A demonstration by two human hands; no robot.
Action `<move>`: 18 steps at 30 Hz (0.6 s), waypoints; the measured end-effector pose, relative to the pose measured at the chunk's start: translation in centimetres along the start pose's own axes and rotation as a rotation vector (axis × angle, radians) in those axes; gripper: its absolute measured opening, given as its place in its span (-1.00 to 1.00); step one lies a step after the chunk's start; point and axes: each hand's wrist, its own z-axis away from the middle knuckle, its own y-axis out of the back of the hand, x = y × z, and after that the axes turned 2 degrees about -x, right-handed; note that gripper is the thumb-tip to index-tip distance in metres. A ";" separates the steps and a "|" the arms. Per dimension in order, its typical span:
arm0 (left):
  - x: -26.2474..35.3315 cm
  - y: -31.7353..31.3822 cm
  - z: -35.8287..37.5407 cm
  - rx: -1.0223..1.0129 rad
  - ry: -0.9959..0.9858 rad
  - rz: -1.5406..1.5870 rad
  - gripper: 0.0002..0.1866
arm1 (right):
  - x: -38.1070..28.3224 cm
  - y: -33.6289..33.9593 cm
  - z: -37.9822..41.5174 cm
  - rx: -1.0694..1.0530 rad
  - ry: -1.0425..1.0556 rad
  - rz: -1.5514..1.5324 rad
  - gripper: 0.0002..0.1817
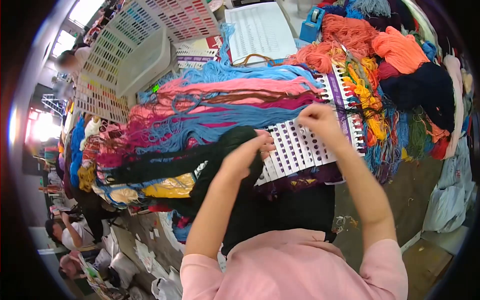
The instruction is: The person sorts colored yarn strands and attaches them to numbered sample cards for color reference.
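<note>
My left hand [254,148] is closed on a hank of black thread [232,142], at the left edge of a white card with rows of punched holes [295,147]. The black hank trails away to the left across the other threads. Above the card's upper right part is my right hand [320,122], thumb and fingers pinched together. Whatever lies in that pinch is too small to make out. Beyond it lies a second holed card with a purple stripe [337,92], with coloured threads along its edge.
Long blue thread bundles [240,117] and pink ones [250,86] cover the table. Orange yarn heaps [350,32], a blue tape dispenser [312,24], a printed sheet [260,32], a clear plastic bin [145,65] and colour charts [182,17] stand behind. Other people are at far left.
</note>
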 end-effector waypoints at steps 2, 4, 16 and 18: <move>-1.1 -1.2 -2.3 -0.011 0.156 -0.319 -0.78 | 0.7 -2.7 0.7 0.114 0.113 0.212 -0.90; -3.3 -0.9 -4.9 -0.114 0.129 -0.398 -0.75 | 1.3 -3.5 1.0 0.175 0.406 0.576 -0.88; -2.7 -2.8 -4.1 -0.002 0.046 -0.041 -0.83 | 0.4 -2.7 2.1 0.029 0.412 0.655 -0.66; -3.3 -2.7 -4.7 -0.002 0.096 -0.084 -0.81 | 0.7 -2.6 1.8 0.030 0.389 0.539 -0.66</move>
